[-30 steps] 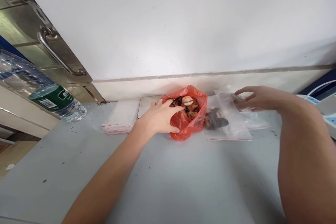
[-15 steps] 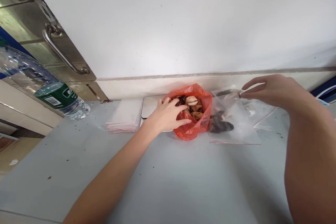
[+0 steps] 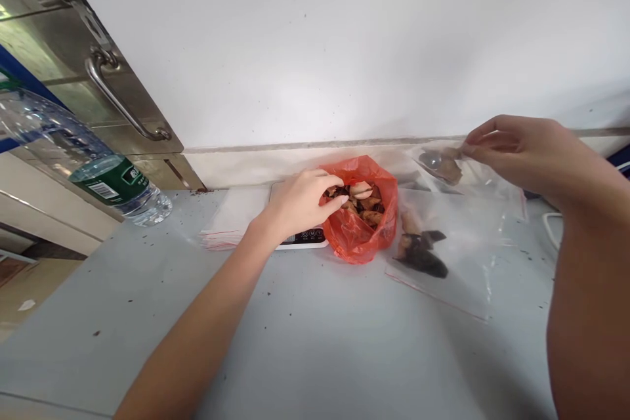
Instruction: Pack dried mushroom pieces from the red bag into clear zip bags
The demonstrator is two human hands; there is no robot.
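Note:
My left hand (image 3: 306, 200) is at the left side of a red plastic bag (image 3: 357, 246). Its thumb and fingers curve over the opening with a gap between them, and part of the rim is hidden under the hand. Brown, dried-looking pieces (image 3: 371, 216) and a paler one (image 3: 361, 190) fill the bag. Near the wall, my right hand (image 3: 516, 144) pinches a clear plastic bag (image 3: 492, 177), its upper part raised, with a brown and dark piece (image 3: 445, 167) inside. Below it, another clear zip bag (image 3: 462, 275) lies flat, holding dark pieces (image 3: 423, 259).
A white digital scale (image 3: 308, 243) sits partly under my left hand and the red bag. To its left lies a stack of clear zip bags (image 3: 231, 216). A water bottle (image 3: 113, 177) stands at the left, before a metal door handle (image 3: 115, 98). The white wall (image 3: 315, 65) bounds the grey table (image 3: 315, 335).
My left hand has shifted left and its fingers have drawn closer together. My right hand has lifted the rear clear bag, while the front zip bag has slid and turned toward me.

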